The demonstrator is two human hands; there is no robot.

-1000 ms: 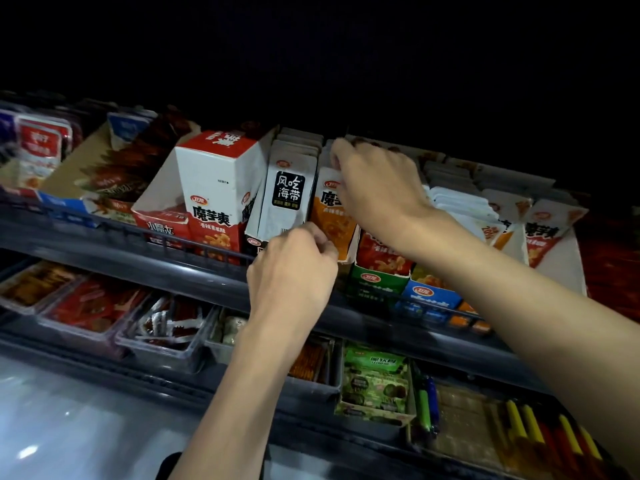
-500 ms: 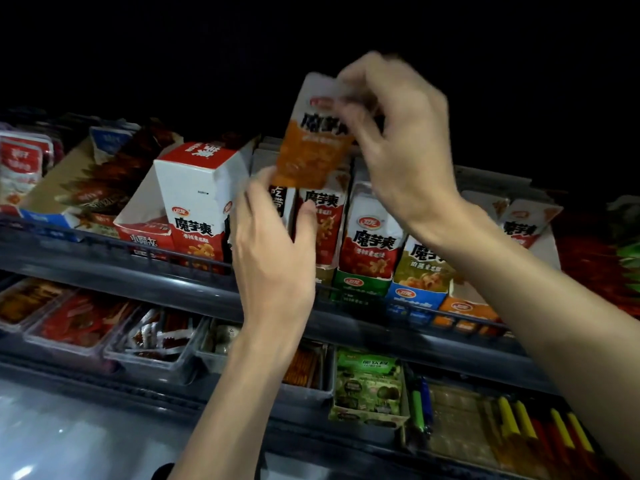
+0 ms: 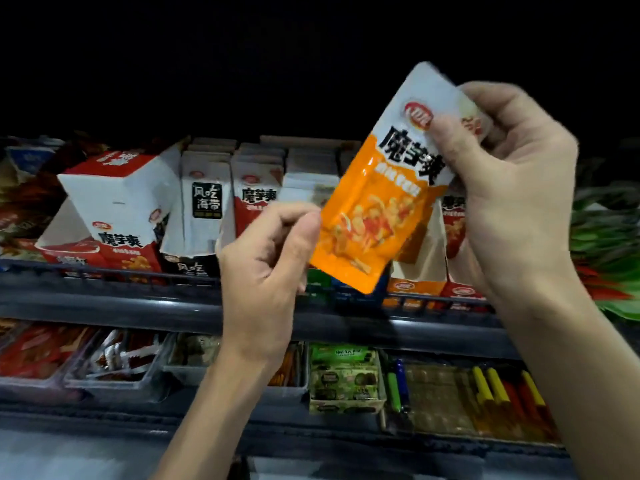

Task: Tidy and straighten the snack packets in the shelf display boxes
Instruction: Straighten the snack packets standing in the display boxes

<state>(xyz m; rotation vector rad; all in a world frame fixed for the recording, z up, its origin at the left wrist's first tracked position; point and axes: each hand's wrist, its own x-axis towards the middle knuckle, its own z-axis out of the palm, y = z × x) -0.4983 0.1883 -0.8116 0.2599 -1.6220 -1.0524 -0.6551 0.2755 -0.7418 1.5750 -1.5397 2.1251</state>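
Observation:
An orange and white snack packet (image 3: 377,202) hangs tilted in front of the shelf. My right hand (image 3: 512,188) pinches its white top end. My left hand (image 3: 266,265) pinches the packet's lower left edge between thumb and fingers. Behind them a row of display boxes stands on the upper shelf: a tilted red and white box (image 3: 121,209), a box of white packets with black labels (image 3: 204,209), and a box of red and white packets (image 3: 258,199). Further boxes to the right are partly hidden by the packet and my right hand.
A dark shelf rail (image 3: 104,299) runs below the boxes. The lower shelf holds clear trays of red snacks (image 3: 45,355), a green box (image 3: 346,379) and yellow and red sticks (image 3: 502,393). Green and red packs (image 3: 609,244) lie at the far right.
My right hand has lifted the orange packet out of its box and carried it right, closer to the camera. My left hand left the boxes and took hold of the packet's lower edge.

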